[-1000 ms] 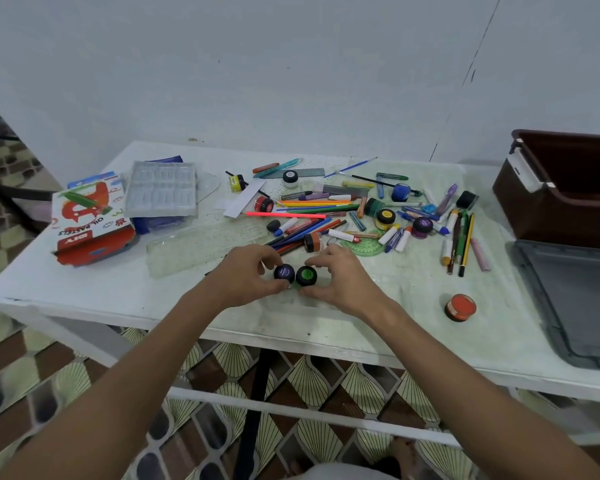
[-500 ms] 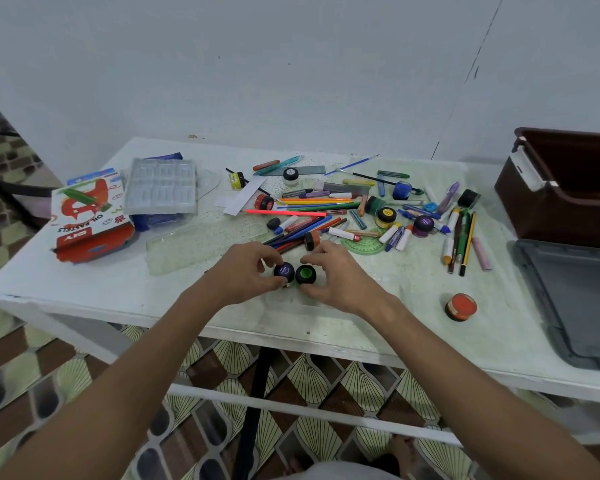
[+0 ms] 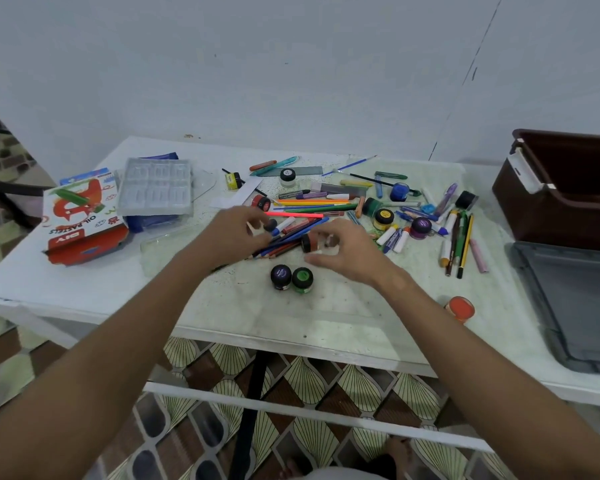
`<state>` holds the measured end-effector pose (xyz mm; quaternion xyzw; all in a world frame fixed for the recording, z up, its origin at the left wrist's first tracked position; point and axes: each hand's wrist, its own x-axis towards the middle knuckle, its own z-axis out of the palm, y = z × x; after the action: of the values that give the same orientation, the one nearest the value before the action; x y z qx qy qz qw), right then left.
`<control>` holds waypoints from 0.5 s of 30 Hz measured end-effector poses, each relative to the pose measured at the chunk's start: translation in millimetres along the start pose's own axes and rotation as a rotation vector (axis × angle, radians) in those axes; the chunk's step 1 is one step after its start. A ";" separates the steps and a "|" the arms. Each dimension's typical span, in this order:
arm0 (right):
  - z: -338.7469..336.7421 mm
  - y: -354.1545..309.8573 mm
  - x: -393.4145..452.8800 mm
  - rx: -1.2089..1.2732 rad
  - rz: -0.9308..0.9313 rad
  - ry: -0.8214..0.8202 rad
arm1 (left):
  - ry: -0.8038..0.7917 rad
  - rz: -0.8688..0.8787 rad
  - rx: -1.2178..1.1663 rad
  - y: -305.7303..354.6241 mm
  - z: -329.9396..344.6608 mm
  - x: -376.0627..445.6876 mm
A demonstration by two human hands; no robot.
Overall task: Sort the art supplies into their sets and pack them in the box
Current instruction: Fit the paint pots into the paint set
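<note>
Two small paint jars, one purple [image 3: 280, 276] and one green [image 3: 302, 278], stand side by side near the table's front edge, with neither hand on them. My right hand [image 3: 350, 252] is just behind them, thumb and fingers curled round an orange paint jar with a black cap [image 3: 308, 242] that lies on its side at the edge of the pencil pile. My left hand [image 3: 234, 233] hovers over the coloured pencils [image 3: 291, 237], its fingertips beside a small black cap [image 3: 270, 225]. Both hands are motion-blurred.
A brown box [image 3: 568, 202] stands at the right with its grey lid [image 3: 575, 306] lying in front. An oil pastels carton [image 3: 80, 220] and a clear tray [image 3: 156, 187] lie at the left. Pens, markers and more jars are scattered behind; an orange jar [image 3: 459, 308] stands apart.
Both hands let go of the purple and green jars and moved back to the pile; the right hand now curls round the orange jar, the left nears the black cap.
</note>
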<state>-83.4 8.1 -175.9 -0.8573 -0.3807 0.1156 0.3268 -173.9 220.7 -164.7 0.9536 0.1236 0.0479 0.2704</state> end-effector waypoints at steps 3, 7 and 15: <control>-13.9 2.2 19.1 -0.034 0.023 -0.030 | 0.000 0.000 0.113 -9.6 -10.0 34.1; -17.1 6.9 41.4 -0.180 0.008 -0.232 | -0.093 0.028 0.295 -22.2 -16.7 73.0; -6.4 20.3 62.2 -0.016 0.035 -0.314 | -0.251 0.069 0.287 -34.6 -19.0 108.0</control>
<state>-26.3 40.3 -181.0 -0.8378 -0.4131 0.2510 0.2540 -79.9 287.0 -164.1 0.9845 0.0617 -0.0806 0.1430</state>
